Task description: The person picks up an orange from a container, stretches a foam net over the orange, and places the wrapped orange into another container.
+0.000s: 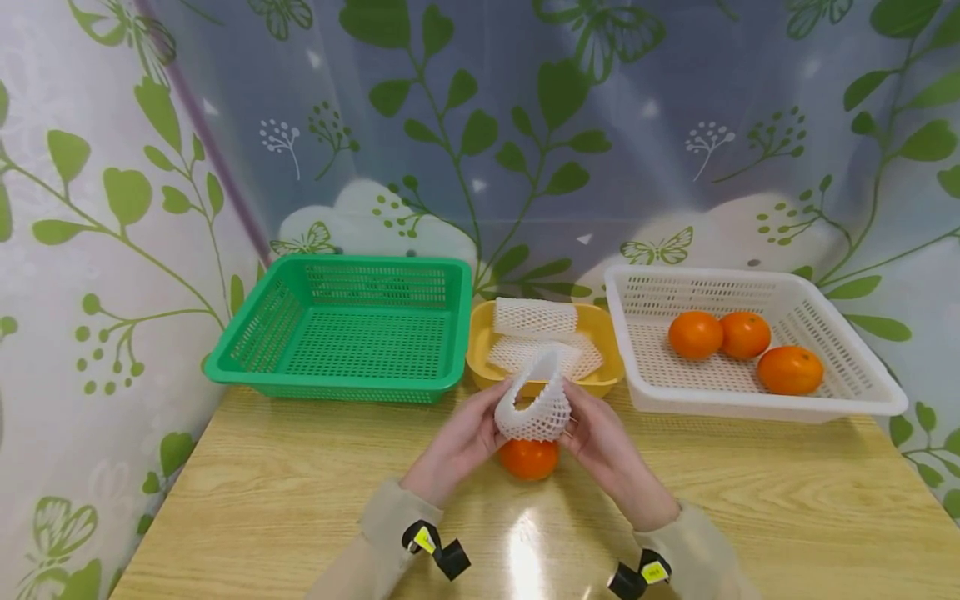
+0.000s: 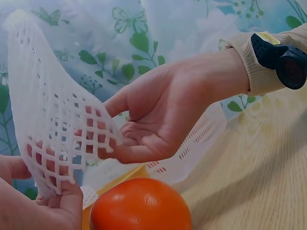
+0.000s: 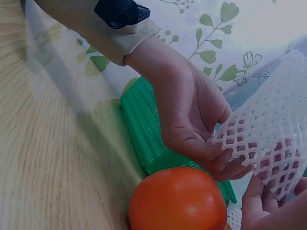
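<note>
Head view, lower centre of the frame: the left hand [image 1: 472,427] and right hand [image 1: 603,435] hold a white foam net [image 1: 540,421], each grip pinching its lower edge. Just below, an orange fruit [image 1: 529,462] sits on the wooden surface [image 1: 292,483]; a yellow basket [image 1: 611,358] stands at centre.

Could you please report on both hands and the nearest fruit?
Left hand and right hand holding foam net. Orange fruit below it, on table, unwrapped. Nothing seen in the way.
</note>
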`<state>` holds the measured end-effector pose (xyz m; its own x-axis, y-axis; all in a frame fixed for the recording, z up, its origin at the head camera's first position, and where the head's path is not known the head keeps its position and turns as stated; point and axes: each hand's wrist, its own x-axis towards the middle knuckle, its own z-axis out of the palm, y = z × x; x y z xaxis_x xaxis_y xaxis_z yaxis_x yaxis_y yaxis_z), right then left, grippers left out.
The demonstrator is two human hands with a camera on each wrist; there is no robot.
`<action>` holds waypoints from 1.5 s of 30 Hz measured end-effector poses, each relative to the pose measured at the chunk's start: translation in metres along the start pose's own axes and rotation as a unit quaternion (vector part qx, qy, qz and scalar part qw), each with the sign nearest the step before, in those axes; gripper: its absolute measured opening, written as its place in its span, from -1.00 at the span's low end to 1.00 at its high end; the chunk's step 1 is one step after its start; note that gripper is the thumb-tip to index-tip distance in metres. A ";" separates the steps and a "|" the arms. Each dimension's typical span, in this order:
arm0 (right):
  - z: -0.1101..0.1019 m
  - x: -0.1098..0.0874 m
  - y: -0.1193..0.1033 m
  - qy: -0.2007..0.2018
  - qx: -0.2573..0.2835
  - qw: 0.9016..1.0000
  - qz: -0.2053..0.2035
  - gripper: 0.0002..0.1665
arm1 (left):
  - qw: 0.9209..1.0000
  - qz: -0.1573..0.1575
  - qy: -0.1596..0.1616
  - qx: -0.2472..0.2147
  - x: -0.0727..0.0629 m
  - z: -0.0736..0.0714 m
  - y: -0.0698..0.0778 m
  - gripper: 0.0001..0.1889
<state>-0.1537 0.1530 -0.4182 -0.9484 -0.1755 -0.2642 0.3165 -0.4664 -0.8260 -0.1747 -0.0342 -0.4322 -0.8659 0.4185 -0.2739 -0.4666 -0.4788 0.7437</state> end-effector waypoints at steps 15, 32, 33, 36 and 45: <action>-0.015 -0.002 0.015 0.011 -0.023 0.999 0.023 -0.63 | 0.999 -0.020 0.027 0.023 -0.006 -0.016 -0.005 -0.77; -0.030 0.000 0.031 0.017 -0.044 0.997 0.057 -0.74 | 0.996 -0.042 0.069 0.024 -0.009 -0.031 -0.018 -0.67; -0.030 0.001 0.032 0.018 -0.044 0.997 0.059 -0.75 | 0.996 -0.042 0.071 0.027 -0.009 -0.031 -0.018 -0.64; -0.032 0.001 0.034 0.021 -0.049 0.997 0.060 -0.75 | 0.996 -0.042 0.076 0.034 -0.008 -0.033 -0.020 -0.58; -0.035 0.003 0.038 0.022 -0.089 0.993 0.072 -0.70 | 0.994 -0.044 0.085 0.046 -0.006 -0.037 -0.026 -0.58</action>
<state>-0.1448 0.1652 -0.4679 -0.8951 -0.1883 -0.4041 0.4432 -0.2784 -0.8521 -0.1640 -0.0527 -0.4720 -0.8435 0.3167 -0.4339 -0.5311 -0.3700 0.7623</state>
